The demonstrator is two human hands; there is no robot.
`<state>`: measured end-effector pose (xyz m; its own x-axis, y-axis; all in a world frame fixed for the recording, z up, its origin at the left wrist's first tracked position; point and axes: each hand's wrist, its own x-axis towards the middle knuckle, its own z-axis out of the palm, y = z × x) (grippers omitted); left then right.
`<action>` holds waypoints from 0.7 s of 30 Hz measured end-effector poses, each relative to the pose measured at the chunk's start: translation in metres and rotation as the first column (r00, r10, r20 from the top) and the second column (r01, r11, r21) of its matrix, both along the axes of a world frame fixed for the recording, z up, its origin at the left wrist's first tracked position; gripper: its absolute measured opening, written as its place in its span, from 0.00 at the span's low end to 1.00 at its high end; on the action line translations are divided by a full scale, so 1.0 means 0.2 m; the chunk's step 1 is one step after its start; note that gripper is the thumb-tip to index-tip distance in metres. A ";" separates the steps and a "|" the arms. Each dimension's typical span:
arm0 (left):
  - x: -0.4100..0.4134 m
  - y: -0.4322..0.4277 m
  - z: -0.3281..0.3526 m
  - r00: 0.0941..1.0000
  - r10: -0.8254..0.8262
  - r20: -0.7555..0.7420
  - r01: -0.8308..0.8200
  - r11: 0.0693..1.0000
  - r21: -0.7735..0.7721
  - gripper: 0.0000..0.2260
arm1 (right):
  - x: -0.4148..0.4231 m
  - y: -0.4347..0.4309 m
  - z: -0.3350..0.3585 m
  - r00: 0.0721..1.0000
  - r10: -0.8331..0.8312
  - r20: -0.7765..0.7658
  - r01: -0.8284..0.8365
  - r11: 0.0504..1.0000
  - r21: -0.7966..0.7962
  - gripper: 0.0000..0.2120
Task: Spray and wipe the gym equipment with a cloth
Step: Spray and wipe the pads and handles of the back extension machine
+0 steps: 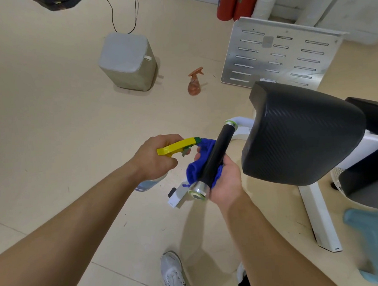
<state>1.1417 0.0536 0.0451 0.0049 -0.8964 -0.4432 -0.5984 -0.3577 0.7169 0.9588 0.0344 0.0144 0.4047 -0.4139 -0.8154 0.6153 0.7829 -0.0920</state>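
The fingers of the right hand were curled from below round a bright blue woolly cloth. They held it against the black cylindrical grip with silver end caps on the white-framed gym machine. Only the fingertips showed past the cloth. The left hand gripped the neck of a clear spray bottle with a yellow and green trigger head, and its nozzle was almost touching the cloth.

I think the nozzle was too near. A squeeze would soak the cloth and the fingers more than the grip, and the extra liquid could drip on the pale smooth floor close to the white shoe, where it would be slippery. A wet grip could also let the cloth slide without really rubbing.

I could not tell whether a finger was pressing the trigger. The body of the bottle was mostly behind the left wrist, and its label was not readable. How far the cloth went round the grip underneath was hidden. The large black textured seat pad covered most of the frame. At the right edge a pale blue cloth-like thing was blurred and cut off.
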 end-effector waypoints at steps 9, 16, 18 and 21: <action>-0.01 0.03 0.01 0.999 -0.029 0.013 0.029 1.000 -0.010 0.20 | 0.05 -0.18 -0.15 0.968 -0.227 -0.106 0.218 0.972 -0.086 0.23; -0.01 0.06 -0.02 1.000 -0.004 -0.010 0.004 1.000 0.015 0.20 | 0.01 0.05 -0.05 0.994 -0.109 0.007 0.109 0.993 -0.055 0.17; -0.01 0.07 -0.02 1.000 -0.013 -0.014 0.013 1.000 0.025 0.20 | 0.00 0.08 0.00 0.995 -0.094 -0.023 0.093 0.995 -0.028 0.16; 0.01 0.06 -0.02 1.000 -0.019 -0.017 0.020 0.999 0.036 0.21 | -0.06 0.15 0.04 0.937 -0.030 -0.349 -0.025 0.988 -0.152 0.13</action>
